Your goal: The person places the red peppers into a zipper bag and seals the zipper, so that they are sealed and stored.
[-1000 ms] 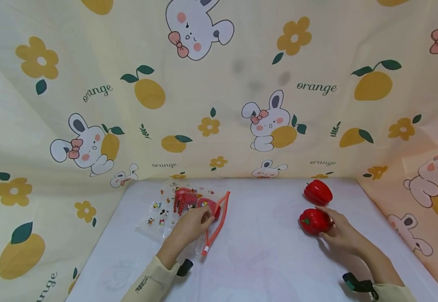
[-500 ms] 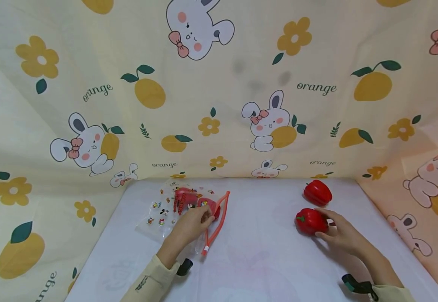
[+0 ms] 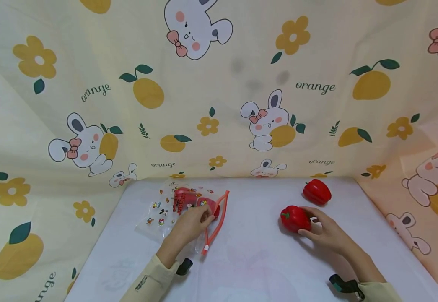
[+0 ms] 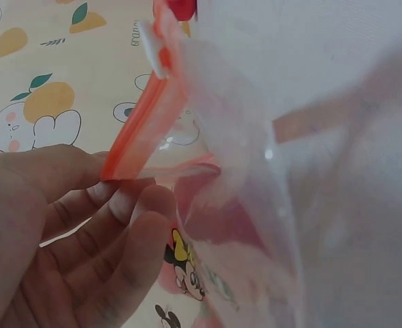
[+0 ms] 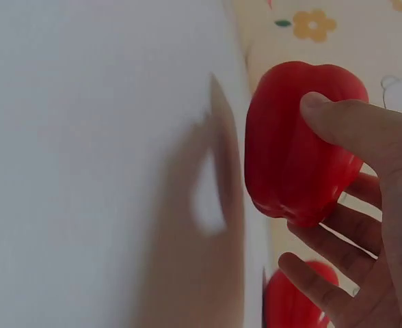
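My right hand (image 3: 326, 230) grips a red bell pepper (image 3: 295, 219), green stem to the left. In the right wrist view the thumb lies across this bell pepper (image 5: 303, 150), with fingers behind it, and its shadow falls on the table alongside. On the left, my left hand (image 3: 192, 222) pinches the orange zip edge of a clear zip bag (image 3: 154, 226) with cartoon prints. The zip edge (image 4: 143, 130) runs up from between thumb and fingers in the left wrist view, and the mouth gapes. Red rounded things (image 3: 185, 196) lie inside the bag, partly hidden by prints and my hand.
A second red bell pepper (image 3: 317, 192) lies at the back right of the white table (image 3: 249, 260). Behind and at both sides hangs a cream cloth (image 3: 234, 138) printed with rabbits and oranges.
My right hand has carried the bell pepper leftward, away from the second one behind it. The left hand and the zip bag have stayed in place.
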### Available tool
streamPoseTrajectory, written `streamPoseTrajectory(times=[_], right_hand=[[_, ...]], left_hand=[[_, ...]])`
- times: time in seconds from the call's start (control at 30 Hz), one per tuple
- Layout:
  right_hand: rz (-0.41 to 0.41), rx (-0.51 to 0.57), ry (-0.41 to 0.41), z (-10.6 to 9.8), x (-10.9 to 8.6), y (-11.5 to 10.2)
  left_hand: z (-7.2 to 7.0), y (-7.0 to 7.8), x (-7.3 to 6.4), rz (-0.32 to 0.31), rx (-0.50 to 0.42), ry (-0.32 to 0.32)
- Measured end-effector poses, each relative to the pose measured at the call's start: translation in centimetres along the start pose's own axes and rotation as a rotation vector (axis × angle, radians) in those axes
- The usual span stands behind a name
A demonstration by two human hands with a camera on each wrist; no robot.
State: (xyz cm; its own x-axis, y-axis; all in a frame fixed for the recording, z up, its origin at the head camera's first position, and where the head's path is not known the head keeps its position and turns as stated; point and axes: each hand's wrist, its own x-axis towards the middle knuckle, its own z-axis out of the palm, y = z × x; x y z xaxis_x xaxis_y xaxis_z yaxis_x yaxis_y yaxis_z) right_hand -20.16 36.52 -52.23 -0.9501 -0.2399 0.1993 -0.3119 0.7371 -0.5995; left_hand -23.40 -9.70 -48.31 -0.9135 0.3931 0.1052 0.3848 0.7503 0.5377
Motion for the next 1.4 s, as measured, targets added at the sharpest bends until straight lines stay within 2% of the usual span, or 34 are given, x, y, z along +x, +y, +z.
streamPoseTrajectory(times=[0.5,0.77,1.0,1.27,1.4], right_hand=[[-0.074,0.068,-0.019,3.4,2.5,-2.6],[-0.068,0.163,-0.043,5.3,3.8,-5.2],[-0.111,0.202,-0.061,7.0,4.5,-7.1],[-0.070,0.222,-0.089,8.5,5.3,-9.5],[-0.081,0.235,-0.110,9.2,5.6,-10.5]], left_hand=[[-0.1,0.0,0.2,-0.022,-0.017,0.001],[-0.2,-0.1,0.1,-0.010,-0.014,0.014],[-0.2,-0.1,0.2,-0.004,-0.017,0.023],[-0.4,0.1,0.1,-0.012,-0.030,0.018],[-0.5,0.1,0.2,-0.014,-0.031,0.012]])
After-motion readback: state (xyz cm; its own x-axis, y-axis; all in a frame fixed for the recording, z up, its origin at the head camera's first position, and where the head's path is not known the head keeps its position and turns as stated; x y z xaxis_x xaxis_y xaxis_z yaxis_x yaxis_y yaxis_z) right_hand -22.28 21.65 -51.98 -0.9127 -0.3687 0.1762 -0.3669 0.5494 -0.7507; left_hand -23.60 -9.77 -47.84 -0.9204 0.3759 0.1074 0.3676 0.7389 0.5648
